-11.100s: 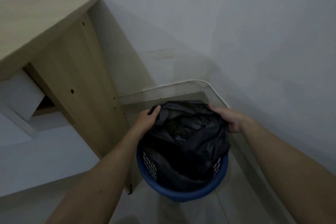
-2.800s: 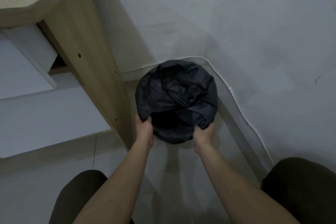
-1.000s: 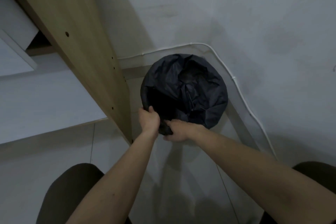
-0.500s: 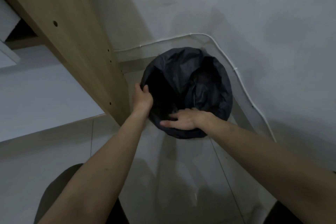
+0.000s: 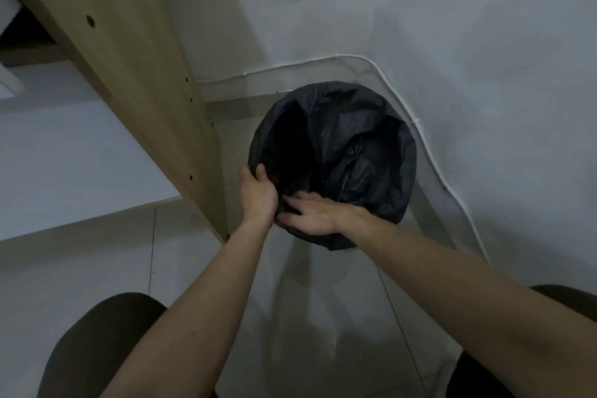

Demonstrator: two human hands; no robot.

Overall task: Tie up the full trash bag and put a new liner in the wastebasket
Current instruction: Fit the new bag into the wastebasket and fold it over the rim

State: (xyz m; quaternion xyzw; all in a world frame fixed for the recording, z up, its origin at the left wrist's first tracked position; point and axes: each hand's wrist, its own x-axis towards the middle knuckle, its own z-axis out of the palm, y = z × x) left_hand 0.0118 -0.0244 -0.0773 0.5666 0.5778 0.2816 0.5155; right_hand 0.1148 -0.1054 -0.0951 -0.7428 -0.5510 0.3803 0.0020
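Observation:
A black plastic liner (image 5: 355, 152) is draped over the round wastebasket in the floor corner and hides the basket's blue rim and wall entirely. The liner's mouth gapes open, dark inside. My left hand (image 5: 258, 194) grips the liner's near-left edge, fingers curled over it. My right hand (image 5: 311, 212) lies flat and spread on the near edge, fingers pointing left toward the left hand.
A wooden desk side panel (image 5: 135, 74) stands just left of the basket. A white cable (image 5: 429, 152) runs along the wall base behind and right. Pale tiled floor (image 5: 323, 317) lies in front; my dark-clad knees (image 5: 97, 342) frame the bottom corners.
My right hand has slid left along the liner's near edge, closer to my left hand. My left hand keeps its grip on the left edge. The camera has pulled back slightly.

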